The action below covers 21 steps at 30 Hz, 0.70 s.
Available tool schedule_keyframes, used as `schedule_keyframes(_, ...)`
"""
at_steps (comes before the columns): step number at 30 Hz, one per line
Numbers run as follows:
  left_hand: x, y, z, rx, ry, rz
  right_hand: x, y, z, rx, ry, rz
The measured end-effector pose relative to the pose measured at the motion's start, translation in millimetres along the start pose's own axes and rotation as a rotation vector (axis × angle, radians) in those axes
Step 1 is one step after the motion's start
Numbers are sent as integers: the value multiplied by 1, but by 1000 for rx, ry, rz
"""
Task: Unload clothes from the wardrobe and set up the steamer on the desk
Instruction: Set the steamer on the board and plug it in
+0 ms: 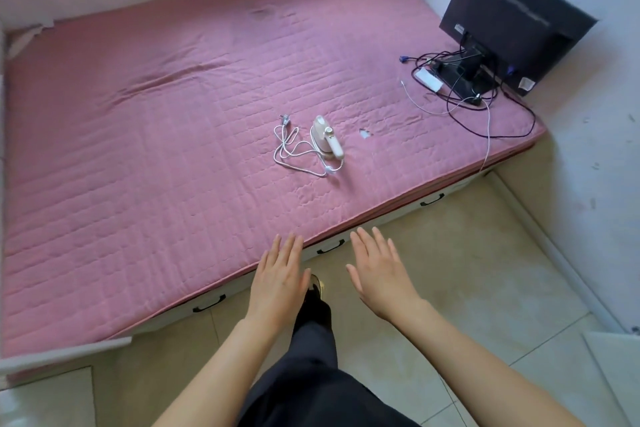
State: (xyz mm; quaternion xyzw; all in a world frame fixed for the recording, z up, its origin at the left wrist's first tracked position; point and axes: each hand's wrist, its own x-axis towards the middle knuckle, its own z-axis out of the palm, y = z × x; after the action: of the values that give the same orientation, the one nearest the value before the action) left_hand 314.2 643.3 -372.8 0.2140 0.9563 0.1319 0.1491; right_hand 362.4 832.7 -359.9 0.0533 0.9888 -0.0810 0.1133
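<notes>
Both hands are empty, nothing gripped: left hand and right hand are stretched out flat, palms down, fingers straight, side by side over the near edge of the bed. The little white steamer sits on the pink quilted mattress, well ahead of the hands, its white cord looped loosely beside it. Off in the far right corner of the mattress there's a black monitor with tangled cables.
</notes>
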Motion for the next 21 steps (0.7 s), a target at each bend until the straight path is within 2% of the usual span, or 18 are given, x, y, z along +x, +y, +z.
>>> schedule_keyframes(11, 164, -39, -44, -84, -78, -97, 156, 25, -32, 19, -108, -20)
schedule_keyframes(21, 279, -56, -26, -186, -137, -308, 282, 54, -26, 77, -255, -71)
